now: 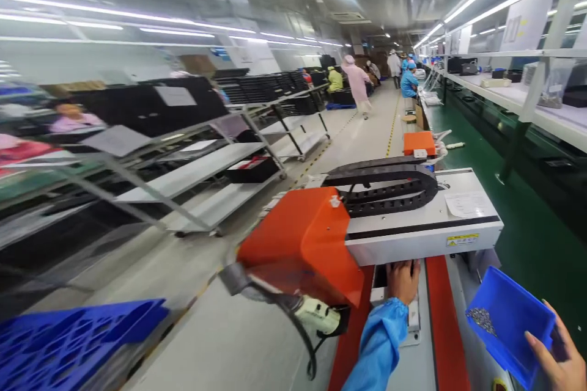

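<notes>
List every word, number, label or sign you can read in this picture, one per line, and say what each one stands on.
No text reads clearly.
Yellow warning label on the white machine housing: too small to read.
White paper sheet on top of that housing: print blurred.
White sheet on the black trays: blurred.
Hanging board over the right shelf: marks illegible.

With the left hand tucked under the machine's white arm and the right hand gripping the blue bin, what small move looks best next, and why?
Probably level the blue bin before anything else. The right hand holds it by one corner, it sits tilted, and the small grey parts have gathered toward its low end. The left hand rests under the white arm, so it is not steadying the bin.
</notes>
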Available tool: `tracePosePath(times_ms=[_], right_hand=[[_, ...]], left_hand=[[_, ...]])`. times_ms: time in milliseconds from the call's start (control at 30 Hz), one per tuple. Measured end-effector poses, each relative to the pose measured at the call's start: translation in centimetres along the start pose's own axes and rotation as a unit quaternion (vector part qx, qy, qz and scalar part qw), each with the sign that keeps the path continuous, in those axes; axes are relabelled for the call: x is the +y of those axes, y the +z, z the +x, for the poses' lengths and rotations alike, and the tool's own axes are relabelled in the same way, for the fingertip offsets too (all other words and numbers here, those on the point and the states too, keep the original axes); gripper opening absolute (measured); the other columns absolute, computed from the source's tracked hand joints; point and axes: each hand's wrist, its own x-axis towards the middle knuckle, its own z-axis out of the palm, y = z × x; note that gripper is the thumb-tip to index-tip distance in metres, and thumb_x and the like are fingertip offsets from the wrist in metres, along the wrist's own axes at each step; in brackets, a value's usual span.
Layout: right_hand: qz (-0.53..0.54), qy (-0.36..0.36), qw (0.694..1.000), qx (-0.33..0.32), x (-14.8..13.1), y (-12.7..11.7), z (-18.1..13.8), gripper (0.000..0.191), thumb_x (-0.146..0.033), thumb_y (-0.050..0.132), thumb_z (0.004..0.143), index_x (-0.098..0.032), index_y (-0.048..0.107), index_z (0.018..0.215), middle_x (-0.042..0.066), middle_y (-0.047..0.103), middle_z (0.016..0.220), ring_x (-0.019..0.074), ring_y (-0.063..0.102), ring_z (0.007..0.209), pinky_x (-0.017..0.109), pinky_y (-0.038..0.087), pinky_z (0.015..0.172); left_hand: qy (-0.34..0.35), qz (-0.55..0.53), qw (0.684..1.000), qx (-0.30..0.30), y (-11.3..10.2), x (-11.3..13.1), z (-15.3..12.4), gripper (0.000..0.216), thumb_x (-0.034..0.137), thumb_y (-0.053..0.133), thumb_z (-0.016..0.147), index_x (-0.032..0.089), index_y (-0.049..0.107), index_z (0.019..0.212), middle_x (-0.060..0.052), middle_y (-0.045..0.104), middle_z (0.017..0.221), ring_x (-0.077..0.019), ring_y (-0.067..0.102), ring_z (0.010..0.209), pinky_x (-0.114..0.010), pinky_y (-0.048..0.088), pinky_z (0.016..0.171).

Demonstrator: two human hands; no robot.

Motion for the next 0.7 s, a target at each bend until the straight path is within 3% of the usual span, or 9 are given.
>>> tracePosePath(times_ms=[167,233,300,433,500,533,567,633,700], right_hand=[[0.056,-0.048,0.997,-0.03,-0.1,0.1,0.0,0.089,-0.046,0.082,0.062,-0.017,0.047,0.139,0.009,0.063,0.123,0.0271,0.063,0.104,0.031,0.058,0.083],[0.047,-0.062,0.997,-0.029,-0.5,0.2,-0.3,0.086,-0.046,0.082,0.063,-0.017,0.048,0.137,0.01,0.065,0.118,0.0267,0.065,0.099,0.033,0.059,0.08],[0.037,-0.064,0.997,-0.023,-0.9,0.2,-0.5,0.086,-0.047,0.081,0.063,-0.017,0.048,0.137,0.009,0.066,0.114,0.0257,0.066,0.095,0.033,0.06,0.079],[0.03,-0.04,0.998,-0.027,-1.1,0.3,-0.7,0.093,-0.047,0.083,0.06,-0.017,0.045,0.14,0.008,0.065,0.115,0.0242,0.064,0.098,0.03,0.058,0.081],[0.023,-0.026,0.999,-0.039,-1.0,0.6,-0.7,0.094,-0.047,0.083,0.059,-0.018,0.045,0.14,0.008,0.065,0.115,0.0239,0.063,0.099,0.029,0.058,0.081],[0.015,-0.023,0.998,-0.049,-1.0,0.8,-0.7,0.093,-0.047,0.083,0.059,-0.018,0.045,0.139,0.008,0.065,0.114,0.0235,0.063,0.097,0.029,0.058,0.08],[0.006,-0.026,0.998,-0.061,-0.9,1.1,-0.8,0.092,-0.047,0.082,0.06,-0.019,0.045,0.139,0.008,0.065,0.113,0.023,0.064,0.095,0.029,0.058,0.079],[-0.017,-0.044,0.994,-0.097,-0.7,1.5,-0.9,0.091,-0.046,0.082,0.062,-0.019,0.044,0.14,0.008,0.064,0.113,0.022,0.064,0.093,0.029,0.058,0.079],[-0.07,-0.073,0.985,-0.137,-0.6,1.9,-1.0,0.09,-0.046,0.08,0.064,-0.019,0.043,0.142,0.009,0.063,0.116,0.0222,0.064,0.094,0.03,0.057,0.08]], left_hand=[[0.035,0.058,0.995,-0.069,-0.1,0.1,0.3,0.034,0.042,0.056,0.086,0.017,0.065,0.106,-0.019,0.063,0.121,-0.042,0.045,0.123,-0.064,0.005,0.111],[0.054,0.073,0.993,-0.081,-0.3,0.1,0.3,0.037,0.041,0.05,0.088,0.016,0.065,0.11,-0.018,0.061,0.124,-0.0395,0.045,0.124,-0.063,0.011,0.111],[0.074,0.058,0.994,-0.056,-0.5,0.3,-0.3,0.037,0.038,0.043,0.091,0.015,0.067,0.109,-0.017,0.063,0.121,-0.0352,0.049,0.122,-0.056,0.023,0.112],[0.059,-0.125,0.988,0.063,-0.4,2.2,-4.3,0.029,0.039,0.051,0.089,0.021,0.074,0.096,-0.012,0.069,0.106,-0.0286,0.061,0.107,-0.042,0.042,0.102],[-0.041,-0.244,0.967,0.059,0.4,3.9,-6.8,0.03,0.046,0.059,0.086,0.021,0.076,0.086,-0.012,0.071,0.093,-0.028,0.064,0.095,-0.039,0.047,0.093],[-0.122,-0.31,0.942,0.041,1.1,4.8,-8.0,0.036,0.051,0.06,0.085,0.019,0.075,0.083,-0.013,0.071,0.091,-0.0282,0.064,0.092,-0.038,0.049,0.089],[-0.218,-0.382,0.898,0.011,1.9,5.7,-9.0,0.044,0.057,0.06,0.085,0.016,0.075,0.084,-0.015,0.07,0.09,-0.0282,0.065,0.091,-0.037,0.05,0.086],[-0.383,-0.507,0.771,-0.05,3.7,6.9,-10.4,0.053,0.061,0.055,0.086,0.011,0.073,0.092,-0.017,0.069,0.094,-0.0263,0.066,0.089,-0.034,0.051,0.081],[-0.454,-0.575,0.677,-0.075,5.6,7.4,-11.2,0.059,0.063,0.05,0.089,0.007,0.07,0.09,-0.017,0.069,0.09,-0.0252,0.066,0.083,-0.031,0.051,0.072]])
